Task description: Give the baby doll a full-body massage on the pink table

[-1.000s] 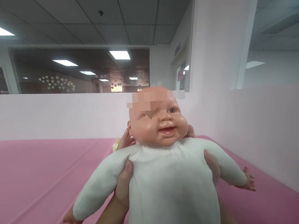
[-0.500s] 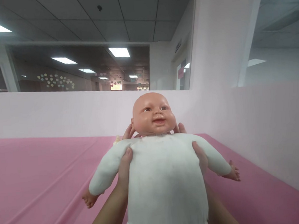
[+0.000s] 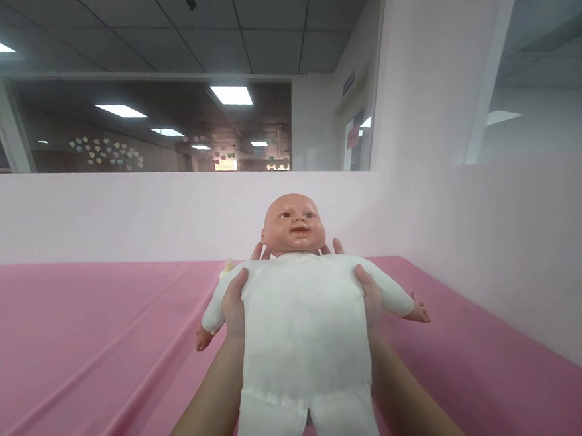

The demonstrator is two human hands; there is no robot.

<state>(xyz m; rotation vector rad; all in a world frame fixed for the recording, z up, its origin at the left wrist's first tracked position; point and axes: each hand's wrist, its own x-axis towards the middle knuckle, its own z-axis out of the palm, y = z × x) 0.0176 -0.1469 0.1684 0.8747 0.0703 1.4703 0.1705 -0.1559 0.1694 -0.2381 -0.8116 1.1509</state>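
A baby doll (image 3: 303,323) with a hard, bald head and a white cloth body faces me, held up between my two hands. My left hand (image 3: 236,305) grips it under the arm on the left side, thumb on the chest and fingertips showing behind the neck. On the other side my right hand (image 3: 369,292) holds it the same way, with fingertips visible beside the head. Both doll arms stick out sideways over my wrists. Its legs run down past the bottom of the view, so the feet are hidden.
Beneath the doll spreads a pink sheet (image 3: 90,338) with long creases. A small pale yellow object (image 3: 226,269) lies behind the doll's arm, mostly covered. White walls (image 3: 121,210) with windows close off the back and right.
The doll has moved away from me, held in both hands, and looks smaller. The tops of its legs now show. The view has tilted slightly down.
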